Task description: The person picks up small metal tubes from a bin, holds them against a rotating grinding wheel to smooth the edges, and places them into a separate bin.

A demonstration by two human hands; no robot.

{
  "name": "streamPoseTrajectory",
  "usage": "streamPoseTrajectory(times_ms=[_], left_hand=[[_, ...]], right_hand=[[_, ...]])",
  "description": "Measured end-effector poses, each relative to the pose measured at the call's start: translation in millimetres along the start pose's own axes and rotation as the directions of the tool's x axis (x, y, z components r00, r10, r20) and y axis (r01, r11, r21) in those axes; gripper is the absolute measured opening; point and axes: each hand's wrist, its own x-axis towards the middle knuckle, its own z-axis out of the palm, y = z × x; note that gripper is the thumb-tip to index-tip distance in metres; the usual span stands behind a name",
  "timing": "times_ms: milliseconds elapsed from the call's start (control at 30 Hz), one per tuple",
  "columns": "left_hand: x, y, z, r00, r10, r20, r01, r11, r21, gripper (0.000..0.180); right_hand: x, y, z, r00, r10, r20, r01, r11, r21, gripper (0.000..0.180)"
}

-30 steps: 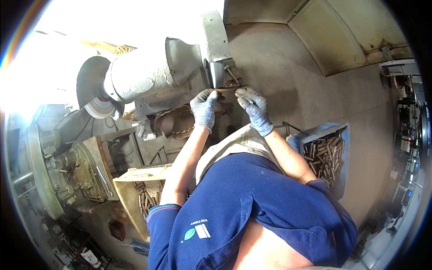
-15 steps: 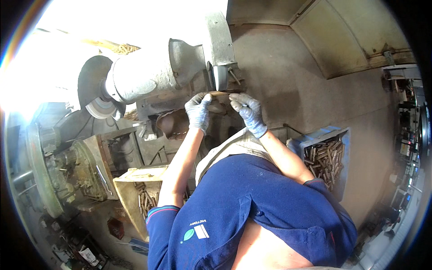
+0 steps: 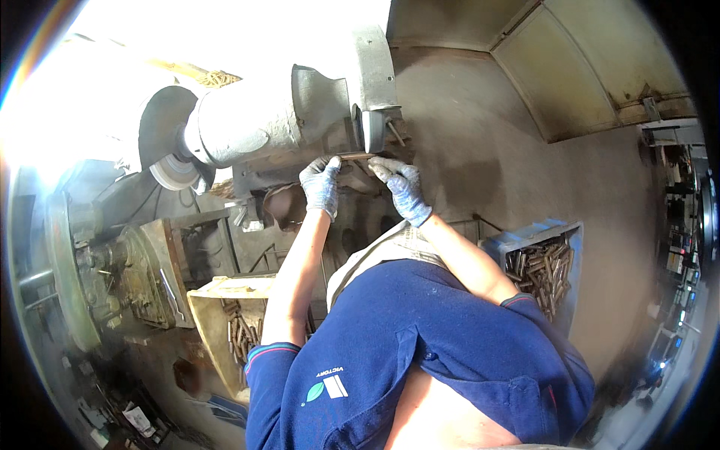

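A slim, short metal rod (image 3: 355,157) lies crosswise at the lower edge of the right-hand grinding wheel (image 3: 373,131) of a bench grinder (image 3: 244,124). My left hand (image 3: 321,186), in a grey-blue work glove, pinches the rod's left end. At the other end, the gloved fingers of my right hand (image 3: 403,186) are closed on it, close below the wheel. Whether the rod touches the wheel cannot be made out. A guard (image 3: 375,71) covers the upper part of that wheel.
The grinder's second wheel (image 3: 174,172) sits to the left. A blue crate (image 3: 576,262) full of metal rods stands by my right arm, and a pale box (image 3: 210,330) with similar rods by my left. Farther left is a greenish machine (image 3: 69,262).
Both hands have slid left along the wheel with the rod held between them, so my right hand is now nearly under the wheel. The view has shifted slightly.
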Motion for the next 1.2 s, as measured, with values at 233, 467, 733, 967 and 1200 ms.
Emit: streamPoseTrajectory(times_ms=[233,467,733,967,1200], left_hand=[[-29.8,35.0,-11.4,0.982,-0.004,0.187,0.029,0.991,-0.133,0.007],[-62.6,54.0,-16.9,0.962,-0.116,0.247,0.142,0.986,-0.092,0.012],[-66.1,59.9,-3.0,0.940,0.047,0.337,-0.038,0.999,-0.033,0.010],[-65.5,63.9,0.9,0.929,0.089,0.359,-0.123,0.990,0.073,0.015],[-47.1,34.6,-1.0,0.925,0.154,0.348,-0.192,0.978,0.078,0.013]], right_hand=[[-13.9,-1.3,-6.5,0.969,-0.219,0.111,0.225,0.973,-0.046,0.032],[-55.3,-61.9,-26.7,0.820,-0.520,0.241,0.571,0.772,-0.278,0.045],[-58.6,-58.6,-32.3,0.892,-0.428,0.144,0.446,0.886,-0.129,0.045],[-46.1,-49.9,-35.5,0.891,-0.445,0.095,0.454,0.861,-0.227,0.032],[-45.2,-40.7,-31.1,0.905,-0.424,0.037,0.425,0.904,-0.052,0.034]])
